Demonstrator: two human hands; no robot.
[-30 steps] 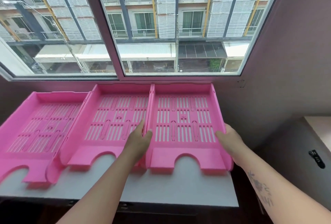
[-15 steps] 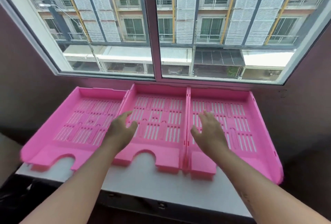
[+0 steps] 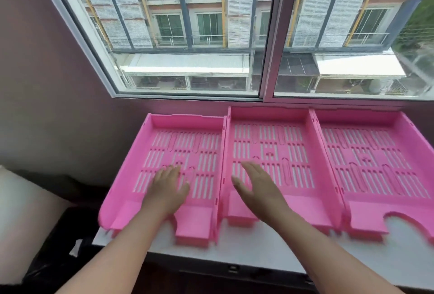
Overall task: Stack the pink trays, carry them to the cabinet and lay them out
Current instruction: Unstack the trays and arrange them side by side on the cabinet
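Three pink slotted trays lie side by side on a white cabinet top (image 3: 258, 250) under the window. My left hand (image 3: 168, 186) hovers open, palm down, over the left tray (image 3: 187, 129). Over the front of the middle tray (image 3: 272, 127) is my right hand (image 3: 258, 185), fingers spread and holding nothing. The right tray (image 3: 375, 150) runs off the right edge of the view. Each tray has a curved notch in its front lip; my arms hide those of the left and middle trays.
A large window (image 3: 265, 35) with a centre frame post stands right behind the trays. A mauve wall (image 3: 47, 82) closes in on the left. Something pale (image 3: 21, 218) sits low at the left, beside the cabinet's front edge.
Both hands have shifted left: the left from the middle tray's edge to the left tray, the right from the right tray to the middle one. My view has also panned left.
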